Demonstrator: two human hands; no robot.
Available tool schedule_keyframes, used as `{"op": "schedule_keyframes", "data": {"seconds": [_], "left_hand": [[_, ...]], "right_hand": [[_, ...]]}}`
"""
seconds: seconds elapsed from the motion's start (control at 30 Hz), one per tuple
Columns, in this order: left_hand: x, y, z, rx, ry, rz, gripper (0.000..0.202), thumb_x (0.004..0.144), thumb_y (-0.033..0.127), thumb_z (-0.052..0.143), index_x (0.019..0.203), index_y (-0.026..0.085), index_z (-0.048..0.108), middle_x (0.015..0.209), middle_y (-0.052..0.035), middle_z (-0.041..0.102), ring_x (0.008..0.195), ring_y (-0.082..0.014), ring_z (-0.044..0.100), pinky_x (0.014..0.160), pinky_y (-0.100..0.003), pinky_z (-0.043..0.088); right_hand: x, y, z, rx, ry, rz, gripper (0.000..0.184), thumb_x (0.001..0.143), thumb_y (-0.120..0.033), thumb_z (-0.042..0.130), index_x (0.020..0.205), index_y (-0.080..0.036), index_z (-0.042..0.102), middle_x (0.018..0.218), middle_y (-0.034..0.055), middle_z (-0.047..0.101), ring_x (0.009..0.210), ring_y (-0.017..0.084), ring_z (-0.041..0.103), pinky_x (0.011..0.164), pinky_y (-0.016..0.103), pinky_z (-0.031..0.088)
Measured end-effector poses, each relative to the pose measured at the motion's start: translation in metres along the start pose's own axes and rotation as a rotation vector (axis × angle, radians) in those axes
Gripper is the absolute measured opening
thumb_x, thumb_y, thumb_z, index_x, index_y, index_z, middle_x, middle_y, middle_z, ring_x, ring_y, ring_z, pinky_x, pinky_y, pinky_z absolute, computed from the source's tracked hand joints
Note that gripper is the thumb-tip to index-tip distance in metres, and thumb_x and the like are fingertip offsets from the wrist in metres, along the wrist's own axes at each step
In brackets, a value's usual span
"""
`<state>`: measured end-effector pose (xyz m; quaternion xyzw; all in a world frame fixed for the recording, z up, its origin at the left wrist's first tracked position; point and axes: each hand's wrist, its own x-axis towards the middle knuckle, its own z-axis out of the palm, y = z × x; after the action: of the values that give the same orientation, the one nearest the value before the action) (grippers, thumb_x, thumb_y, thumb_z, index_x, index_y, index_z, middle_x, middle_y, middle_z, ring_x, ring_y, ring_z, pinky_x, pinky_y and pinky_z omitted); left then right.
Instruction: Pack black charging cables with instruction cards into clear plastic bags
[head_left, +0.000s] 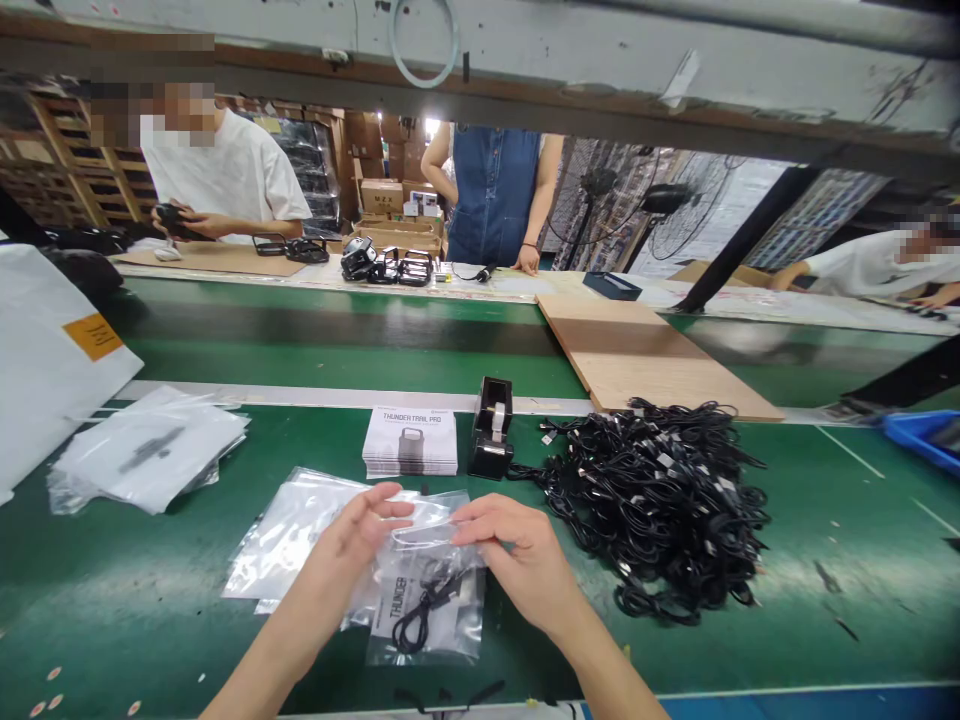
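I have the bag (470, 622) low in the middle of my view, its mouth between the two hands, its body lying partly over a spread of flat bags (262, 562). Inside I can see a black cable (412, 630) in front of a printed booklet (397, 590), so I judge the filling of this one done (at least as far as the film lets me see). Its mouth looks unsealed to me, so closing seems undone. The right hand (519, 560) pinches the rim between thumb and fingers; the left hand (352, 545) is loose, its fingers parted at the mouth, and I can't tell whether they touch the film.

Just beyond the bag stand a booklet stack (411, 450) and, next to it, a tape dispenser (491, 430). To the right lies a big cable heap (667, 510), so plenty looks unbagged. Well off to the left is a bag pile (154, 450) with something dark showing through; I can't say what. Across the bench, co-workers stand at another table (517, 283).
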<state>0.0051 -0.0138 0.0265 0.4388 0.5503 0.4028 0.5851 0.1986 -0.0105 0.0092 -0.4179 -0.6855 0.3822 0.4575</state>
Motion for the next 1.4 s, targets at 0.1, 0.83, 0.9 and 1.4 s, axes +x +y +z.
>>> {"op": "schedule_keyframes", "data": {"seconds": [0.1,0.83,0.9,1.4], "left_hand": [[0.002,-0.004,0.003,0.219,-0.133,-0.013,0.032,0.069,0.047,0.061,0.081,0.018,0.064,0.069,-0.0015,0.065,0.064,-0.0171,0.058,0.057,-0.025,0.043],[0.002,-0.020,0.008,-0.018,-0.086,-0.103,0.036,0.067,0.049,0.061,0.083,0.017,0.068,0.071,-0.0032,0.071,0.068,-0.0228,0.064,0.067,-0.035,0.051],[0.003,-0.021,0.009,-0.040,-0.075,-0.106,0.037,0.067,0.048,0.062,0.086,0.017,0.067,0.080,-0.0043,0.072,0.076,-0.0236,0.065,0.076,-0.036,0.049],[0.013,-0.033,0.005,-0.196,-0.003,-0.100,0.033,0.064,0.043,0.068,0.085,0.017,0.065,0.080,-0.0026,0.073,0.080,-0.0228,0.066,0.087,-0.038,0.044]], "right_hand": [[-0.003,-0.002,0.004,-0.075,0.041,0.038,0.023,0.076,-0.011,0.051,0.089,-0.022,0.066,0.084,0.0022,0.067,0.076,0.015,0.060,0.071,0.028,0.048],[0.018,0.008,-0.012,-0.150,0.382,0.397,0.031,0.082,-0.042,0.044,0.081,-0.017,0.062,0.079,0.0037,0.061,0.062,0.015,0.055,0.064,0.029,0.041],[0.032,0.010,-0.022,-0.353,0.508,0.421,0.035,0.080,-0.048,0.044,0.078,-0.018,0.061,0.084,0.0060,0.060,0.068,0.018,0.055,0.069,0.033,0.040],[0.036,0.028,0.009,-0.064,0.496,0.406,0.031,0.078,-0.043,0.047,0.068,-0.017,0.061,0.104,0.0099,0.056,0.102,0.020,0.054,0.081,0.030,0.046]]}}
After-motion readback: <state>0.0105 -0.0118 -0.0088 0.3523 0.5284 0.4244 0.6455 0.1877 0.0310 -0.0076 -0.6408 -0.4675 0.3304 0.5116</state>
